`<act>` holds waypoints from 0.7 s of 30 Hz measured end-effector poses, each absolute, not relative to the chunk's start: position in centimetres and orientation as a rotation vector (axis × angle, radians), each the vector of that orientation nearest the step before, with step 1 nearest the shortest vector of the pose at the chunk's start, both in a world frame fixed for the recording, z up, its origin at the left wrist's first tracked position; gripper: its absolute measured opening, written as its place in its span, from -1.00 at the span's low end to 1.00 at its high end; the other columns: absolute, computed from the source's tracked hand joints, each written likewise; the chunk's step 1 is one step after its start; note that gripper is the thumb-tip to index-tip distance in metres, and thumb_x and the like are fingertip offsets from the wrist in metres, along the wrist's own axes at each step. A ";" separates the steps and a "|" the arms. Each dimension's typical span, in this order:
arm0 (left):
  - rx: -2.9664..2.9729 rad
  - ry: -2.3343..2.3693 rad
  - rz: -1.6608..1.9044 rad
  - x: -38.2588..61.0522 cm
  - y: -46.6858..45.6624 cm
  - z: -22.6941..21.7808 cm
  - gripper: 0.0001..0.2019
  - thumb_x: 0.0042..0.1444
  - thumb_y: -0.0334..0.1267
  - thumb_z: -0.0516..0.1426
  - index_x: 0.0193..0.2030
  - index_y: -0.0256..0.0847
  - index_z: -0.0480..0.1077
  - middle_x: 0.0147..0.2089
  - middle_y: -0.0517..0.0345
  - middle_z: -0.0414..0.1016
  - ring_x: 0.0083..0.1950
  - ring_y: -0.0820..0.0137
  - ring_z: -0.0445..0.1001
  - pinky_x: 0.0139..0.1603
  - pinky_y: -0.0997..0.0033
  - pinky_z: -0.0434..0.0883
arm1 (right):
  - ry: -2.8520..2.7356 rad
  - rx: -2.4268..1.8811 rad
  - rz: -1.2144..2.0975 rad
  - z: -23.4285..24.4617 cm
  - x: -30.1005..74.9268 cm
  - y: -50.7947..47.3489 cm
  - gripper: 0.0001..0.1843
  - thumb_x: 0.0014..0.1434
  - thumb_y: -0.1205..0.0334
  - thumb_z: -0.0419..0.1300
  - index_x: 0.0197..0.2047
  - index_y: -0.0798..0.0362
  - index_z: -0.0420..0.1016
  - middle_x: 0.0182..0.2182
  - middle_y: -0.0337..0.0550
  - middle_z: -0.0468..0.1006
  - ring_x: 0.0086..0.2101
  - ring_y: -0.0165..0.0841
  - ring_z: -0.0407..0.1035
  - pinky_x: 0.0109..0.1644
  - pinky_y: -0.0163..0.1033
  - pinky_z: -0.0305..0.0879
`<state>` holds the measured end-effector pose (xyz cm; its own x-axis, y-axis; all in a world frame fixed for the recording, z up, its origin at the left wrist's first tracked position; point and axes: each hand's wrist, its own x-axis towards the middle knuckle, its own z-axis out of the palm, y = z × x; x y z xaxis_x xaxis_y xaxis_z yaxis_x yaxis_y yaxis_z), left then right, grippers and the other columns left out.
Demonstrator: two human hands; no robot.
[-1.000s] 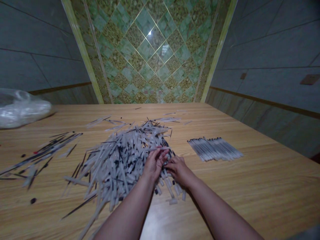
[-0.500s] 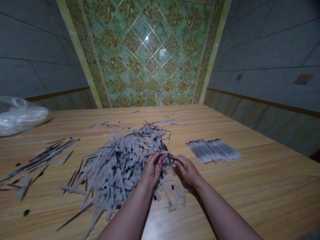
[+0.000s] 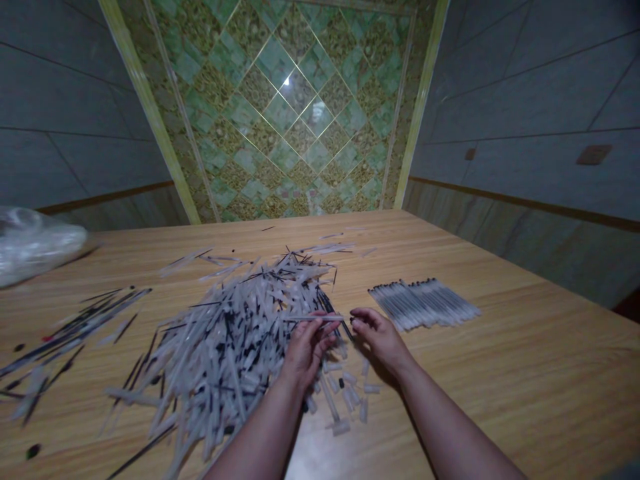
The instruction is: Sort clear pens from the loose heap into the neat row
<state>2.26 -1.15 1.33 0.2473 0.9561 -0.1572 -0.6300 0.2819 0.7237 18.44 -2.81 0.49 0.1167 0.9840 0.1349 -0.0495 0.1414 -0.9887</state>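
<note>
In my left hand (image 3: 307, 350) a translucent pen barrel (image 3: 311, 319) lies level, gripped between thumb and fingers, its right end pointing towards my other hand. My right hand (image 3: 381, 337) is closed in a pinch just right of that end, with a small black pen plug (image 3: 352, 321) at its fingertips. Below and left of my hands spreads a big pile of pen parts (image 3: 235, 340), clear barrels mixed with dark refills. Several short clear caps (image 3: 353, 393) lie below my hands. To the right, a neat row of pens (image 3: 425, 303) lies side by side.
Loose dark refills and barrels (image 3: 75, 327) are scattered on the wooden table (image 3: 530, 373) at the left. A clear plastic bag (image 3: 40, 247) sits at the far left edge. A tiled wall (image 3: 300, 133) rises behind the table.
The dark refill end seen between my hands no longer shows there. My right hand is now slightly apart from the barrel, holding a small black piece. The view has shifted slightly.
</note>
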 end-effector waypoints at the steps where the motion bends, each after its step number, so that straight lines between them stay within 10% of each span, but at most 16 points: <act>1: 0.593 0.665 1.171 2.3 -1.2 1.3 -0.81 -0.03 -0.40 0.14 -0.22 -0.29 0.30 -0.23 -0.03 0.53 -0.22 0.30 0.52 -0.41 0.52 0.45 | -1.139 -1.123 1.032 0.6 18.5 -2.8 -0.70 -0.10 0.10 0.26 -0.28 0.06 0.47 -0.42 -0.21 0.48 -0.40 -0.42 0.31 -0.32 -0.32 0.21; 21: 0.594 0.686 1.143 2.9 -1.5 1.0 -0.77 -0.05 -0.38 0.16 -0.22 -0.28 0.28 -0.19 -0.04 0.51 -0.23 0.31 0.52 -0.42 0.51 0.46 | -1.358 -1.174 0.732 0.3 18.8 -2.8 -0.78 -0.05 0.12 0.22 -0.34 0.07 0.48 -0.38 -0.11 0.50 -0.33 -0.30 0.38 -0.26 -0.21 0.31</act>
